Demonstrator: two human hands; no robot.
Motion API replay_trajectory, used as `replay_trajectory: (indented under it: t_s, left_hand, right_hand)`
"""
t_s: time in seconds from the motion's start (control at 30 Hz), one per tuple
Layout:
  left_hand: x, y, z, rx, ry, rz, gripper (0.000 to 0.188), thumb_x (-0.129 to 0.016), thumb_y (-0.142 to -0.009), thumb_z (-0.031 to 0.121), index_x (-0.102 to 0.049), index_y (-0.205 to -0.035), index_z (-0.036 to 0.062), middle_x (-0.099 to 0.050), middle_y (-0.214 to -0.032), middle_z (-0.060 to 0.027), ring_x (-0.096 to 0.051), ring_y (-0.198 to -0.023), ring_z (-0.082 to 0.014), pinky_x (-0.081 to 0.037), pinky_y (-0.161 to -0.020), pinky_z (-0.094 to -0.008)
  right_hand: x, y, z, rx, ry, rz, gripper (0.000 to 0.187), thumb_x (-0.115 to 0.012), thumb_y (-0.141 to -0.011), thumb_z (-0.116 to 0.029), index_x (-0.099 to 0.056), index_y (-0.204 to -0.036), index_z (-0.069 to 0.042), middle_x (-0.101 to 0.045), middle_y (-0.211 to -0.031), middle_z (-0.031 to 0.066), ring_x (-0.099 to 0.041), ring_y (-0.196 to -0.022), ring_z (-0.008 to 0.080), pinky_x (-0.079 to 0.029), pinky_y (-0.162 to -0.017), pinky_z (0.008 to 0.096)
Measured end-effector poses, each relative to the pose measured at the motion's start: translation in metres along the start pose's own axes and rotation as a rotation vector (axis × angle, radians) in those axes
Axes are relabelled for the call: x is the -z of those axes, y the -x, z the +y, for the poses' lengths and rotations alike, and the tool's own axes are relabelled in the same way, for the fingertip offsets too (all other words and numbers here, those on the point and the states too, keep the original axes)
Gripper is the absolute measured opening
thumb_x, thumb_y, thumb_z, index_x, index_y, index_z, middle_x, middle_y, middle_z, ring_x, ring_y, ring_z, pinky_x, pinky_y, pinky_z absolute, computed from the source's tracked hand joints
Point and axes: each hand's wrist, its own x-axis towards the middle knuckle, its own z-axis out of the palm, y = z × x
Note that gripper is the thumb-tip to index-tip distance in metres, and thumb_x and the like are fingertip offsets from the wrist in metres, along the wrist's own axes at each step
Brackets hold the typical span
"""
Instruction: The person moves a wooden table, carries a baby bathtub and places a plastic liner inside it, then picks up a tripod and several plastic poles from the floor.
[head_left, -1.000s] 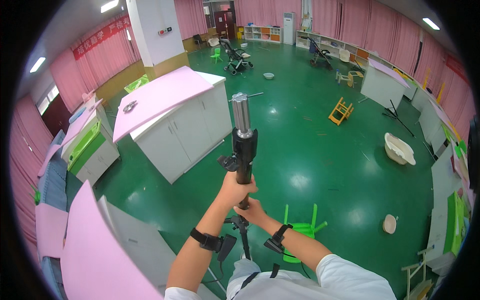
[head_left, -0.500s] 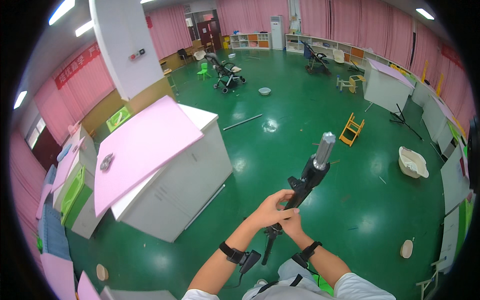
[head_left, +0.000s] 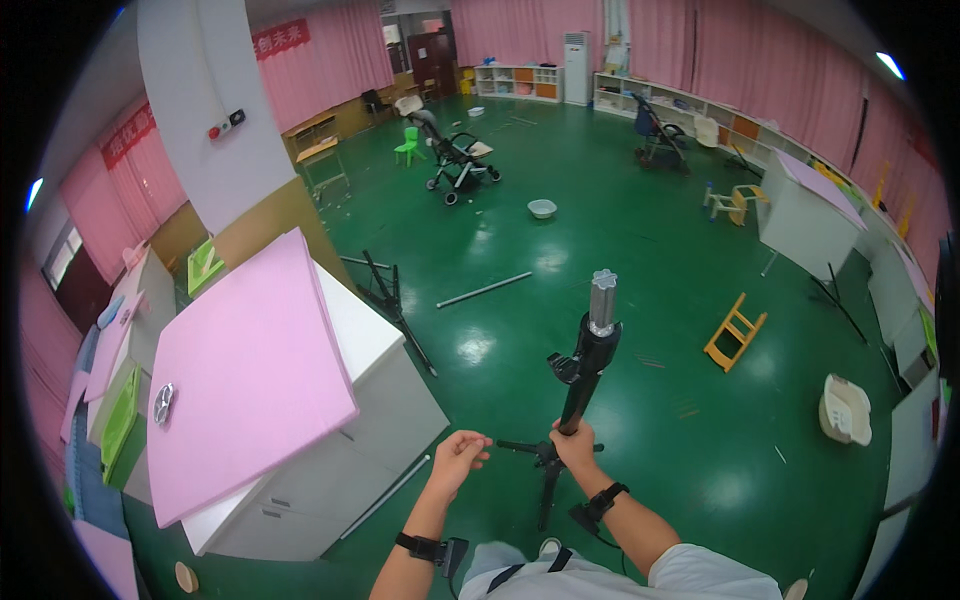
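Note:
A black tripod stand (head_left: 583,385) with a ridged silver upper tube (head_left: 602,300) rises in front of me, tilted slightly to the right. Its dark legs (head_left: 546,455) fan out low down, near my feet. Around the lower part of the pole, my right hand (head_left: 574,448) is closed. My left hand (head_left: 460,464) hovers to the left of the stand, apart from it, with loosely bent fingers and nothing visible in them. A black clamp knob (head_left: 564,368) juts from the left side of the pole.
To my left, pink boards (head_left: 255,370) overhang a white cabinet (head_left: 400,400), with a silver object (head_left: 163,403) on top. Floor items include another black stand (head_left: 393,300), a metal rod (head_left: 485,290), a yellow wooden frame (head_left: 735,332), a tub (head_left: 846,410) and a stroller (head_left: 458,160).
My left hand has come off the stand and moved left. The stand is more upright and its legs show spread below. My right hand keeps its hold, and the view has shifted.

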Motion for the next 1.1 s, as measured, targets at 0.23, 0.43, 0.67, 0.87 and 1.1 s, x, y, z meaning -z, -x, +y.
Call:
replay_trajectory:
  t_s: [0.23, 0.43, 0.67, 0.87, 1.1]
  left_hand:
    - [-0.025, -0.199, 0.097, -0.534, -0.267, -0.053, 0.061, -0.064, -0.084, 0.008, -0.035, -0.137, 0.0024, -0.046, -0.135, -0.0141, -0.045, -0.125, -0.0240, -0.038, -0.101, -0.0393]
    - [-0.001, -0.423, 0.167, -0.447, -0.156, -0.045, 0.046, -0.064, -0.086, 0.011, -0.045, -0.126, 0.0010, -0.056, -0.122, -0.0121, -0.055, -0.110, -0.0190, -0.043, -0.093, -0.0337]
    - [0.061, -0.659, 0.290, -0.473, -0.055, -0.026, 0.031, -0.061, -0.087, 0.006, -0.048, -0.116, 0.0029, -0.057, -0.107, -0.0060, -0.055, -0.099, -0.0157, -0.044, -0.088, -0.0321]
    - [0.148, -0.873, 0.344, -0.509, -0.142, 0.087, 0.035, -0.063, -0.088, 0.011, -0.046, -0.117, 0.0010, -0.056, -0.107, -0.0082, -0.055, -0.099, -0.0160, -0.044, -0.089, -0.0334]
    - [0.261, -1.087, 0.464, -0.617, -0.126, 0.222, 0.031, -0.062, -0.090, 0.015, -0.046, -0.113, 0.0019, -0.054, -0.102, -0.0068, -0.054, -0.097, -0.0151, -0.044, -0.087, -0.0312]
  right_hand:
    - [-0.119, -0.202, -0.007, 0.036, 0.029, -0.186, 0.016, -0.068, -0.071, -0.005, -0.054, -0.078, -0.002, -0.057, -0.066, 0.0074, -0.052, -0.062, 0.0132, -0.043, -0.057, 0.0316]
    - [-0.244, -0.394, 0.008, 0.071, -0.261, -0.206, 0.017, -0.066, -0.081, -0.012, -0.054, -0.080, 0.000, -0.058, -0.068, 0.0071, -0.052, -0.067, 0.0097, -0.045, -0.061, 0.0304]
    - [-0.372, -0.625, -0.086, 0.173, -0.102, -0.253, 0.017, -0.060, -0.087, -0.016, -0.058, -0.092, 0.000, -0.061, -0.079, 0.0142, -0.057, -0.074, 0.0186, -0.047, -0.066, 0.0332]
    - [-0.517, -0.822, -0.073, 0.220, -0.108, -0.410, 0.018, -0.064, -0.084, -0.013, -0.059, -0.092, 0.002, -0.064, -0.078, 0.0102, -0.059, -0.075, 0.0113, -0.048, -0.066, 0.0302]
    - [-0.714, -1.055, -0.107, 0.268, -0.201, -0.558, 0.018, -0.069, -0.079, -0.009, -0.058, -0.090, 0.001, -0.053, -0.066, 0.0024, -0.047, -0.063, 0.0091, -0.043, -0.057, 0.0285]
